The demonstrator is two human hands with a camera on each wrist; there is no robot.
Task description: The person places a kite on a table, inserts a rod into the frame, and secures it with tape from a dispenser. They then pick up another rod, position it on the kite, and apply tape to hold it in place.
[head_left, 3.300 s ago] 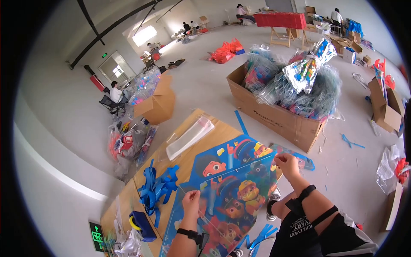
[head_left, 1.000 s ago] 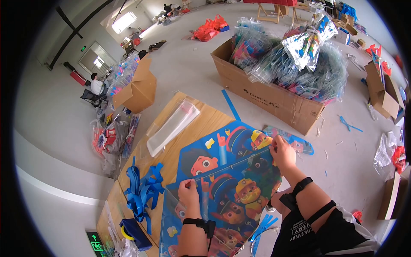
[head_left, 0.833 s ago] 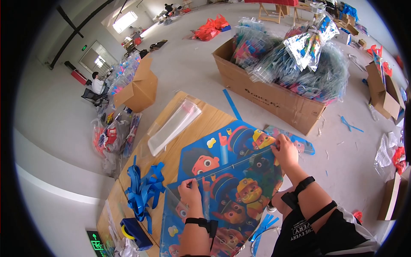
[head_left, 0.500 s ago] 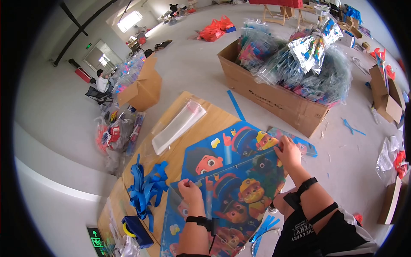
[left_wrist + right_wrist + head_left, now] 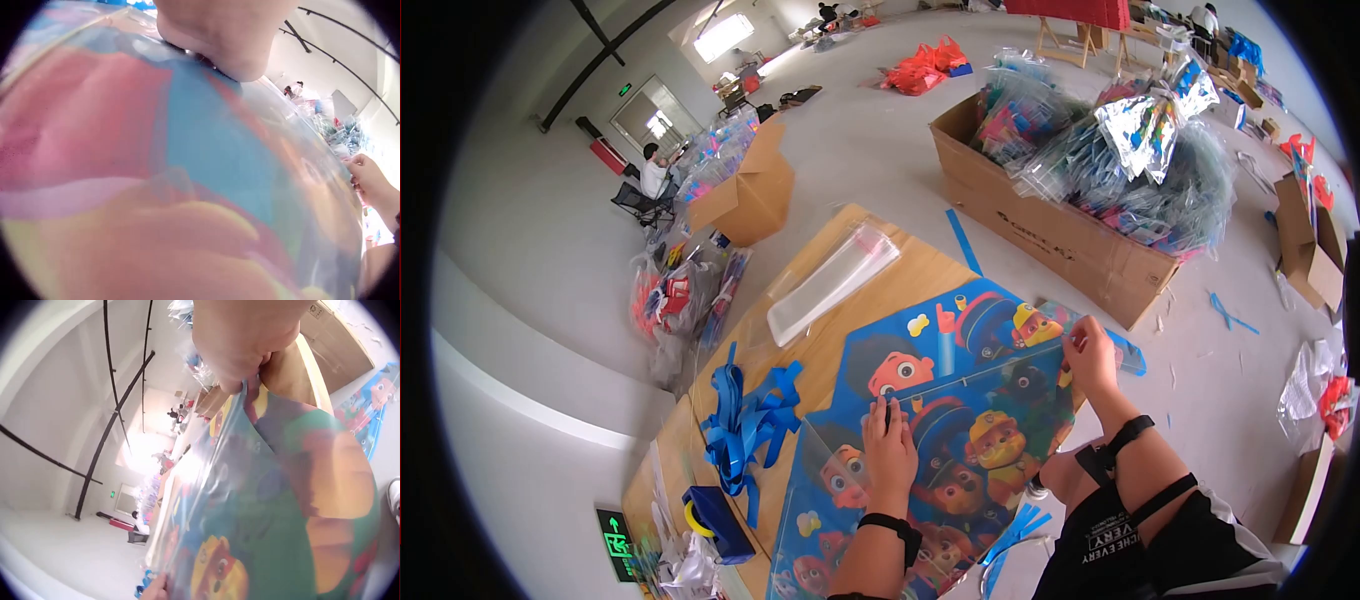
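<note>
As the right hand (image 5: 1092, 355) pinches a glossy blue cartoon-printed plastic sheet (image 5: 960, 475) on a pale wooden table (image 5: 912, 280), the left hand (image 5: 890, 452) rests on it, fingers extended; uneven tugging might crease it.

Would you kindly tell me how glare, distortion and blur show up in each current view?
Head view: strong fisheye distortion, black corners, and the far window washed out to white; left wrist view: the printed sheet fills the foreground, soft and blurred; right wrist view: a strong white glow in the background, with glare on the printed sheet.
</note>
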